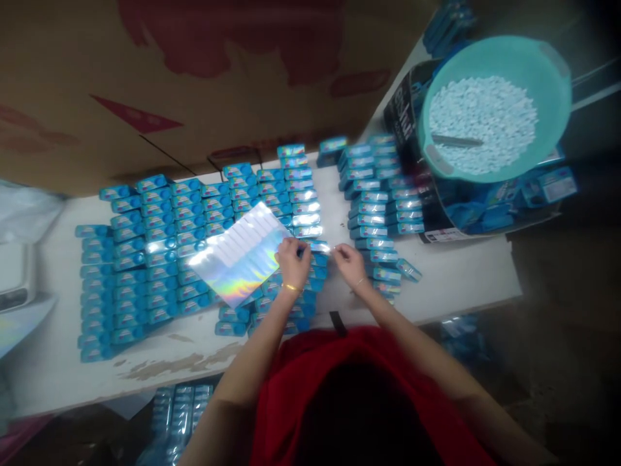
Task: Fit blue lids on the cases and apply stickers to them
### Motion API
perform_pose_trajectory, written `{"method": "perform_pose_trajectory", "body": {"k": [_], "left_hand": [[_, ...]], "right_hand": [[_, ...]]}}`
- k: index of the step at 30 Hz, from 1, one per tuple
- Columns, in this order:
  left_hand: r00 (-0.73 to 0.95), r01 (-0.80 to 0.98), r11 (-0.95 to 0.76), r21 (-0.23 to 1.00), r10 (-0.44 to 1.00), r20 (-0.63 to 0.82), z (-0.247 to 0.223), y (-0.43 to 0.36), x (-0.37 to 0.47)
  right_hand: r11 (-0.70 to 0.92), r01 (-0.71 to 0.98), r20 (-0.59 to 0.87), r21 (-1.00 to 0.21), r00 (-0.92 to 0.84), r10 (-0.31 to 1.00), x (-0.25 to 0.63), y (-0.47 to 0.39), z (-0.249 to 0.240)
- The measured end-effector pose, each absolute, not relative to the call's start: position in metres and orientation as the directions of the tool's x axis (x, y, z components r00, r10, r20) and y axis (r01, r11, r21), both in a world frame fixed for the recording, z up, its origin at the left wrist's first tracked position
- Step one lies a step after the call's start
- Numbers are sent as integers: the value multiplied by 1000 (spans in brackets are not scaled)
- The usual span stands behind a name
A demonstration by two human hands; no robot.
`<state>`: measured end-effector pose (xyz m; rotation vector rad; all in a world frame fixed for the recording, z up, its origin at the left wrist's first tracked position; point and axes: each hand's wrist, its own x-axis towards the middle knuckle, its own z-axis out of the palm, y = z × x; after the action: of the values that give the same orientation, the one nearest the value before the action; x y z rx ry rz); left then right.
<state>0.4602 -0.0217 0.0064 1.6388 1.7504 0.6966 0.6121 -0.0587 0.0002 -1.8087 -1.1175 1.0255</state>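
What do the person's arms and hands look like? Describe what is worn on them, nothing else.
Both arms are bare from the shoulders down, with no sleeves over them and no gloves. The left hand has a thin gold-coloured bangle at its wrist. The right hand has a finer gold-coloured bracelet at its wrist. A red garment covers the torso between the arms. Rings, if any, are too small to tell.

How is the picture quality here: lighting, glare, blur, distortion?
Head view: dim, blue-tinted light, dark at the right edge; soft all over, print on the small blue boxes unreadable; rainbow glare on the holographic sheet; wide-angle bend along the white table; left hand and right hand slightly blurred.
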Motion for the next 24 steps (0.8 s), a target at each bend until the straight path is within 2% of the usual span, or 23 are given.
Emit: {"method": "perform_pose_trajectory", "body": {"k": [7,14,17,21,24], "left_hand": [[71,851,0,524,991,-115,-11,-12,471],[89,915,-24,402,986,-143,-8,-8,474],[156,921,-98,378,980,-126,-4,-12,465],[370,887,-300,351,916,-152,-6,-25,457],[412,864,-326,383,896,-167,-6,-29,454]], "right_hand": [[-303,452,-178,-839,298,938,622,-62,-38],[-393,309,-295,-866,318,901,619,-62,-63],[-366,291,-253,-884,361,897,619,-69,-67],[-218,444,-166,-869,152,974,623,-80,-68],[-211,634,-223,-744,61,973,629,-79,-63]]}}
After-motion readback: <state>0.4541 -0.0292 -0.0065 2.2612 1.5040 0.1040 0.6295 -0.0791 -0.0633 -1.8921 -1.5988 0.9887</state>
